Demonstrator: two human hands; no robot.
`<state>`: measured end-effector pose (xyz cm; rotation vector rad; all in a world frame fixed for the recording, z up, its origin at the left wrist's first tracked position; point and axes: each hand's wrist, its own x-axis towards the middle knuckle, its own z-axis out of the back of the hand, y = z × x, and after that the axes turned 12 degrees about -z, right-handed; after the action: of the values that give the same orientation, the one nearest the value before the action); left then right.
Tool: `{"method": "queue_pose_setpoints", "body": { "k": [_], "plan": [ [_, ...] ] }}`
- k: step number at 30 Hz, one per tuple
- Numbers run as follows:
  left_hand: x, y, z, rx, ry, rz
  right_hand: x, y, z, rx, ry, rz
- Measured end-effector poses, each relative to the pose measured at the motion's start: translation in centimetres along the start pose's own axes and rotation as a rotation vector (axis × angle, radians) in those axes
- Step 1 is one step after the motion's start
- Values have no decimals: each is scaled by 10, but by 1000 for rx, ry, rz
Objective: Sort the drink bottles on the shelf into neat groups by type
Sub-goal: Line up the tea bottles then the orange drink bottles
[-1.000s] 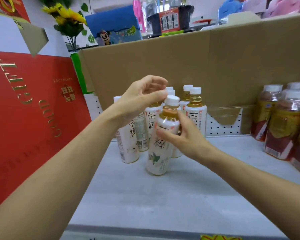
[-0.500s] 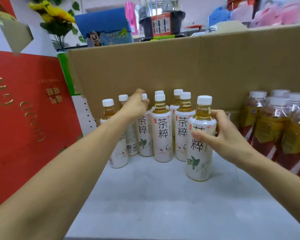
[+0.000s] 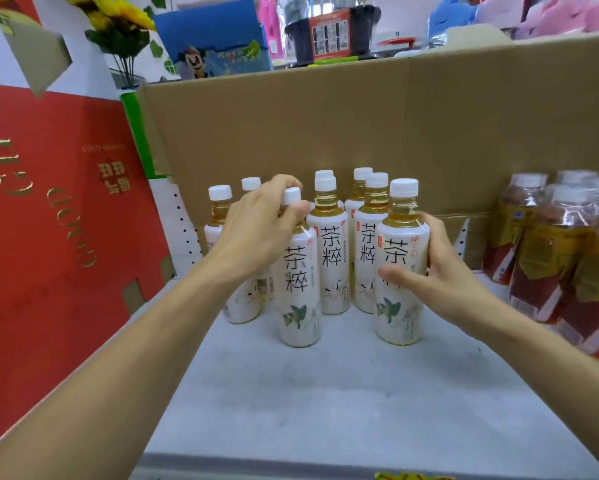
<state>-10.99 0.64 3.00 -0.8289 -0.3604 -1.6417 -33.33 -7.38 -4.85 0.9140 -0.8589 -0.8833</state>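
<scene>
- The right hand (image 3: 445, 271) wraps round the middle of the front-right tea bottle (image 3: 400, 306), with the thumb across the label's front and the fingers curled behind it.
- The left hand (image 3: 260, 230) grips the front-left tea bottle (image 3: 299, 299) at the top: fingers curl over the white cap and the thumb presses on the neck.
- Both held bottles are upright with their bases on the shelf (image 3: 325, 403). The front-left one is at 9 o'clock from the front-right one, and a gap lies between them.
- At 12 o'clock from that gap, the other white tea bottles (image 3: 331, 258) stand upright, close together in a cluster just behind the two held ones. Some at 10 o'clock are partly hidden by the left hand.
- At 3 o'clock from the right hand, a group of red-labelled bottles (image 3: 547, 271) stands apart from the white ones.
- A cardboard sheet (image 3: 360, 133) stands at 12 o'clock behind all the bottles.
- A red box (image 3: 48, 220) with gold lettering fills the 9 o'clock side.
- Sunflowers (image 3: 118, 15) show at 11 o'clock above it.
</scene>
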Motion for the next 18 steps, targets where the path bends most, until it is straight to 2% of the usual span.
{"method": "queue_pose_setpoints", "body": {
  "k": [4,7,9,11,14,18],
  "plan": [
    [2,-14,-9,-145,-26,-19,3,1,-5,43,-15,1],
    [-7,-9,-23,-456,-61,47,0,-9,-9,38,-42,-20],
    [-24,-1,-41,-613,18,149,-5,-22,-12,41,4,-52],
    [-45,9,-63,-715,171,217,-6,-33,-15,44,77,-71],
    [-65,21,-88,-789,307,232,-6,-35,-18,55,135,-111],
    [-66,21,-98,-772,267,213,-5,-36,-23,57,119,-128]
  ]
}}
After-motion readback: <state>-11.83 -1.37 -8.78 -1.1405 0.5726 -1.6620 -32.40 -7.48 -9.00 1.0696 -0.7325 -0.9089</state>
